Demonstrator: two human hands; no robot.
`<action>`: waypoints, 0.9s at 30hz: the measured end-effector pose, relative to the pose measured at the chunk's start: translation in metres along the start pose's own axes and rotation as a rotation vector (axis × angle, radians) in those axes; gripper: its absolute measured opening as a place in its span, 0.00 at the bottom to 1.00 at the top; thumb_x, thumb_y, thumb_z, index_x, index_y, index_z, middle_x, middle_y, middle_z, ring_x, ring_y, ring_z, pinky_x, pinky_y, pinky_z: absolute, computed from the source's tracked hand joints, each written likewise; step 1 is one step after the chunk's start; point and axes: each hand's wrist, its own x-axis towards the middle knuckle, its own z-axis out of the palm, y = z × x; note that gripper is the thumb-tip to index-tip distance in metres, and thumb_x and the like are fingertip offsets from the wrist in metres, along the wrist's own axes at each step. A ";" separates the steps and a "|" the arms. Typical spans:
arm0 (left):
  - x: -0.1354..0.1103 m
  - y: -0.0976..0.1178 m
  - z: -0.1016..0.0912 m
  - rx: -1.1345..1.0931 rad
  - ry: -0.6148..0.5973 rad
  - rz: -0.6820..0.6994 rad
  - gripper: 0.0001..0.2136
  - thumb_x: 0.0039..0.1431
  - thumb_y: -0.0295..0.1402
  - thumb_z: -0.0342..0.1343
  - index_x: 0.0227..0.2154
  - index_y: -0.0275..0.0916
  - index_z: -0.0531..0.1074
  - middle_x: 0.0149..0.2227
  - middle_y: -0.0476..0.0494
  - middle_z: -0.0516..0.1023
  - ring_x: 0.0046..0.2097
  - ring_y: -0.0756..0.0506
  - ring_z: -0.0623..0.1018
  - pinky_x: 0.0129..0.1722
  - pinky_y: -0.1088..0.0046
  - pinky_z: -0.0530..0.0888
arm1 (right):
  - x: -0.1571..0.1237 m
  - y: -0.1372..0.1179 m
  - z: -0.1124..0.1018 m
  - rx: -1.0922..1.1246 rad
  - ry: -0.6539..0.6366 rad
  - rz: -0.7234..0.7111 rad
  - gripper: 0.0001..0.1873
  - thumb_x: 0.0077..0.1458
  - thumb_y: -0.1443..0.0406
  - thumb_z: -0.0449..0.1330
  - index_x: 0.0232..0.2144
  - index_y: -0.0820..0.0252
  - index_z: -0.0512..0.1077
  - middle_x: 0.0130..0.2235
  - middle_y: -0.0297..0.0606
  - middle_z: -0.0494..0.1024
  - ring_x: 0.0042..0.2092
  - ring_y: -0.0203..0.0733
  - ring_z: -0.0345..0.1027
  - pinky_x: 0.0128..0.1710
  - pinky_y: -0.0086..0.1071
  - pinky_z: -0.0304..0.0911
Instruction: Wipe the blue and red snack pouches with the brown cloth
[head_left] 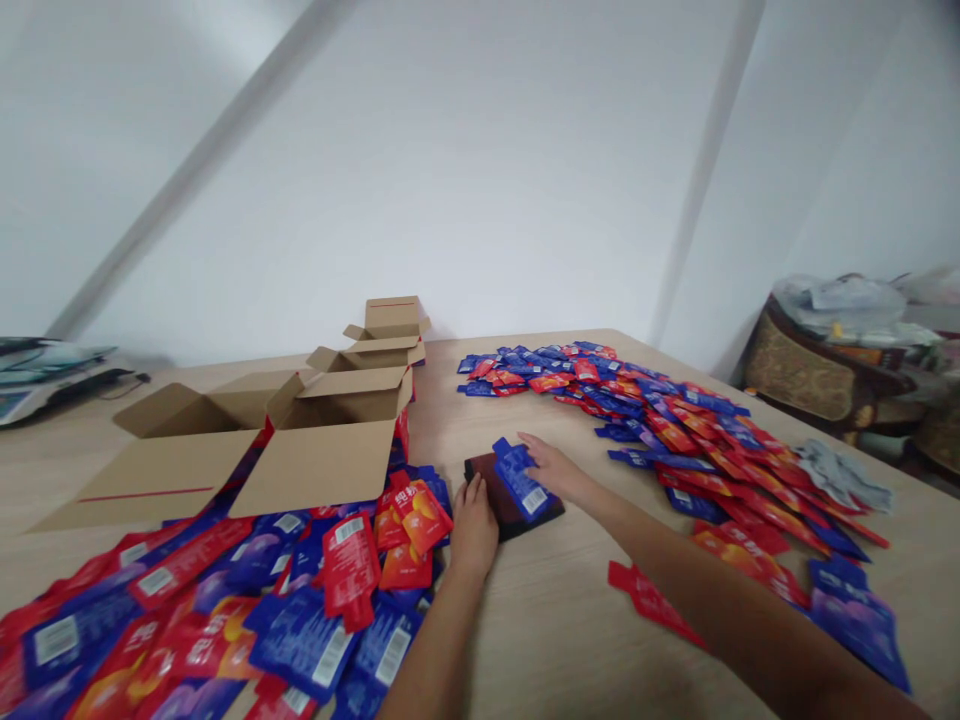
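A small dark red pad (504, 503) lies on the wooden table (555, 620) in front of me. A blue spouted pouch (519, 480) rests on top of it. My left hand (472, 526) grips the pad's near left edge, fingers curled over it. My right hand (553, 466) lies flat on the pouch's right side, fingers stretched out and touching it.
A heap of red and blue pouches (225, 610) covers the near left. Another spread of pouches (675, 430) runs along the right. An open cardboard box (300, 430) stands at left, with smaller boxes (386, 335) behind. A loose red pouch (649, 600) lies under my right forearm.
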 end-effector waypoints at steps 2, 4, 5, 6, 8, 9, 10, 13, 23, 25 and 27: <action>0.000 0.001 0.000 -0.001 0.001 -0.003 0.25 0.52 0.18 0.39 0.55 0.30 0.63 0.58 0.37 0.64 0.60 0.42 0.61 0.59 0.60 0.59 | -0.001 0.006 0.015 -0.053 0.019 -0.005 0.35 0.51 0.70 0.51 0.62 0.63 0.48 0.57 0.46 0.65 0.57 0.42 0.58 0.56 0.39 0.53; 0.000 0.001 -0.001 -0.003 0.002 0.000 0.25 0.52 0.18 0.39 0.55 0.32 0.63 0.58 0.38 0.64 0.59 0.42 0.61 0.58 0.59 0.60 | -0.007 0.009 0.039 -0.192 -0.010 -0.076 0.30 0.55 0.65 0.49 0.60 0.67 0.53 0.60 0.49 0.58 0.61 0.45 0.49 0.59 0.42 0.46; 0.000 0.002 -0.002 -0.004 0.001 0.002 0.25 0.53 0.19 0.40 0.55 0.32 0.63 0.58 0.38 0.64 0.59 0.41 0.62 0.58 0.59 0.60 | -0.010 0.009 0.051 -0.259 -0.032 -0.123 0.29 0.58 0.63 0.47 0.60 0.67 0.54 0.61 0.49 0.55 0.63 0.46 0.45 0.60 0.42 0.44; 0.000 0.002 -0.002 -0.003 -0.001 0.001 0.24 0.53 0.19 0.40 0.54 0.31 0.63 0.57 0.37 0.64 0.59 0.41 0.62 0.58 0.59 0.60 | -0.011 0.009 0.061 -0.317 -0.046 -0.164 0.27 0.59 0.63 0.44 0.60 0.67 0.54 0.62 0.48 0.54 0.63 0.46 0.43 0.61 0.43 0.42; 0.000 0.003 -0.003 -0.001 -0.010 -0.002 0.24 0.54 0.20 0.39 0.54 0.31 0.63 0.57 0.37 0.65 0.59 0.42 0.61 0.59 0.60 0.60 | -0.007 0.006 0.074 -0.408 -0.038 -0.211 0.27 0.61 0.63 0.39 0.60 0.67 0.53 0.63 0.47 0.50 0.64 0.44 0.39 0.61 0.43 0.39; 0.000 0.003 -0.003 0.000 -0.015 -0.002 0.24 0.54 0.19 0.39 0.54 0.31 0.63 0.57 0.37 0.65 0.59 0.42 0.61 0.59 0.60 0.60 | -0.001 0.005 0.076 -0.443 -0.025 -0.213 0.27 0.61 0.64 0.38 0.60 0.69 0.53 0.63 0.47 0.49 0.64 0.44 0.38 0.61 0.42 0.39; 0.000 0.004 -0.004 -0.001 -0.017 -0.002 0.24 0.54 0.19 0.39 0.54 0.31 0.63 0.57 0.36 0.64 0.60 0.42 0.61 0.59 0.60 0.59 | 0.007 0.004 0.076 -0.472 -0.018 -0.206 0.27 0.61 0.64 0.38 0.60 0.70 0.53 0.63 0.48 0.49 0.64 0.44 0.37 0.61 0.42 0.39; 0.000 0.004 -0.005 -0.008 -0.015 -0.002 0.24 0.54 0.19 0.39 0.54 0.29 0.63 0.57 0.35 0.64 0.60 0.42 0.61 0.59 0.60 0.59 | 0.029 0.001 0.070 -0.529 -0.029 -0.180 0.27 0.60 0.65 0.40 0.59 0.73 0.54 0.63 0.50 0.50 0.64 0.45 0.38 0.61 0.42 0.40; -0.001 0.004 -0.005 -0.009 -0.005 0.006 0.24 0.52 0.19 0.40 0.53 0.28 0.64 0.57 0.34 0.65 0.59 0.41 0.62 0.58 0.59 0.61 | -0.036 -0.008 0.041 -0.443 -0.309 -0.298 0.35 0.58 0.54 0.45 0.60 0.74 0.51 0.63 0.53 0.48 0.64 0.48 0.38 0.61 0.43 0.40; 0.000 0.003 -0.005 0.000 -0.006 0.016 0.24 0.52 0.18 0.40 0.52 0.27 0.65 0.57 0.33 0.65 0.59 0.41 0.62 0.58 0.59 0.61 | -0.050 -0.016 0.035 -0.472 -0.362 -0.258 0.36 0.54 0.56 0.51 0.61 0.70 0.51 0.63 0.53 0.48 0.64 0.51 0.39 0.60 0.47 0.43; 0.000 0.002 -0.004 0.005 -0.008 0.029 0.25 0.50 0.17 0.40 0.52 0.28 0.64 0.57 0.33 0.65 0.59 0.41 0.62 0.58 0.59 0.61 | -0.056 -0.024 0.030 -0.513 -0.370 -0.203 0.37 0.50 0.65 0.54 0.61 0.64 0.51 0.63 0.51 0.52 0.62 0.53 0.45 0.57 0.48 0.49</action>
